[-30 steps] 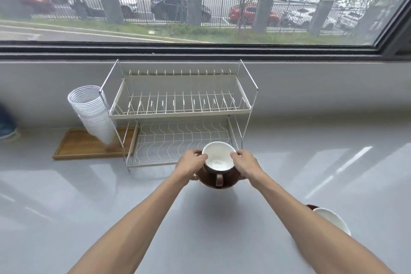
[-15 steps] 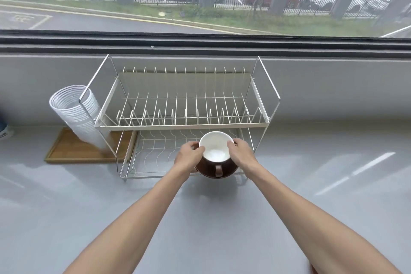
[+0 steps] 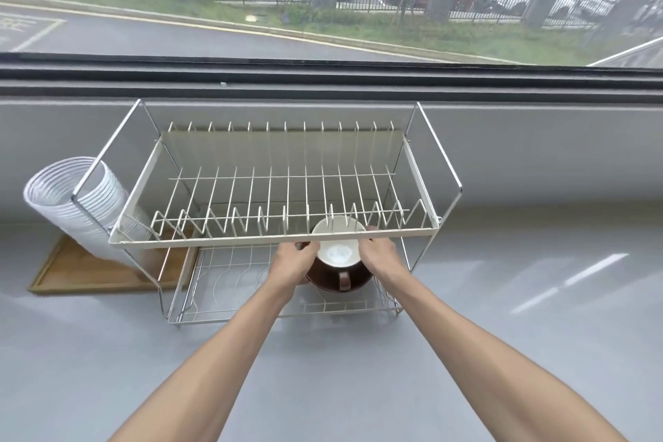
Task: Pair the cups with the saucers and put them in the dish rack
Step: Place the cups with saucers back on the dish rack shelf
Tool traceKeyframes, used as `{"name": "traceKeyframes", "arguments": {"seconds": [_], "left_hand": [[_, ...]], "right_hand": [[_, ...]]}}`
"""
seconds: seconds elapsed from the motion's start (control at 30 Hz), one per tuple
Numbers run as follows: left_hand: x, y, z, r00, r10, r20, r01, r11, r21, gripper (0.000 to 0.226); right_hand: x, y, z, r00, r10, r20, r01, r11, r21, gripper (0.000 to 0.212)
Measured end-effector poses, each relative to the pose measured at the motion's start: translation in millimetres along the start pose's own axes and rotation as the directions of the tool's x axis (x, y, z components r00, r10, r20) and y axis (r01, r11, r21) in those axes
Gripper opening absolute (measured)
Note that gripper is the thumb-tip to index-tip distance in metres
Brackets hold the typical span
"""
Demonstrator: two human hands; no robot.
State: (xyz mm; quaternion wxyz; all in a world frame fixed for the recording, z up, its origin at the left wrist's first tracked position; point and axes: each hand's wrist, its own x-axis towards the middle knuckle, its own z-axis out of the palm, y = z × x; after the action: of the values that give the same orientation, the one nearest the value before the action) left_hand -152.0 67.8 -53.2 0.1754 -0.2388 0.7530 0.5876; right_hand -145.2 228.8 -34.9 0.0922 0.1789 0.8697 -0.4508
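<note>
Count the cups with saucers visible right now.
1: a cup on a saucer, held by both hands over the rack's lower tier, right side. Others may lie outside the view.

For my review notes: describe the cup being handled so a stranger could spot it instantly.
Find the two-tier white wire dish rack under the window, then its lower shelf, right side. There the left hand and right hand hold a brown saucer carrying the brown, white-lined handled cup, unlike the ribbed clear plastic cups stacked left.

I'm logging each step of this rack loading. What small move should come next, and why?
Probably lower the cup and saucer onto the dish rack lower tier: the left hand and right hand hold the pair under the upper shelf.
</note>
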Motion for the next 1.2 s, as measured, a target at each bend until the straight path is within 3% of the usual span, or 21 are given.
{"name": "traceKeyframes", "arguments": {"seconds": [0.1, 0.33, 0.63, 0.73, 0.87, 1.0, 1.2], "left_hand": [[3.3, -1.6, -1.8, 1.000, -0.005, 0.005, 0.005, 1.000, 0.003, 0.035], [2.2, -2.5, -1.0, 0.999, 0.011, 0.037, -0.012, 1.000, 0.028, 0.038], [-17.5, 5.4, -5.2, 0.985, 0.140, 0.105, -0.167, 0.934, 0.317, 0.023], [-28.5, 3.9, -11.6, 0.970, 0.179, 0.163, -0.233, 0.876, 0.422, 0.041], [-52.2, 6.6, -16.1, 0.959, 0.183, 0.219, -0.278, 0.765, 0.581, 0.042], [-79.4, 6.6, -18.2, 0.928, 0.163, 0.336, -0.350, 0.692, 0.631, 0.045], [-126.4, 9.9, -10.2, 0.830, 0.115, 0.545, -0.546, 0.362, 0.755, 0.042]], "right_hand": [[1.2, -1.7, 0.7, 1.000, 0.005, 0.015, -0.005, 1.000, 0.027, 0.034], [1.8, -0.7, 3.4, 0.999, 0.015, 0.030, -0.015, 1.000, 0.004, 0.038], [-22.9, -6.7, -6.2, 0.999, 0.006, 0.054, 0.004, 0.982, -0.190, 0.035], [-36.0, -7.4, -8.4, 0.997, -0.007, 0.078, 0.028, 0.966, -0.259, 0.042], [-58.9, -6.3, -13.8, 0.996, -0.017, 0.093, 0.047, 0.946, -0.321, 0.046], [-80.9, -4.6, -22.4, 0.996, -0.012, 0.093, 0.047, 0.919, -0.391, 0.032], [-122.1, 10.4, -47.9, 0.987, 0.021, 0.161, 0.065, 0.857, -0.512, 0.025]]}}
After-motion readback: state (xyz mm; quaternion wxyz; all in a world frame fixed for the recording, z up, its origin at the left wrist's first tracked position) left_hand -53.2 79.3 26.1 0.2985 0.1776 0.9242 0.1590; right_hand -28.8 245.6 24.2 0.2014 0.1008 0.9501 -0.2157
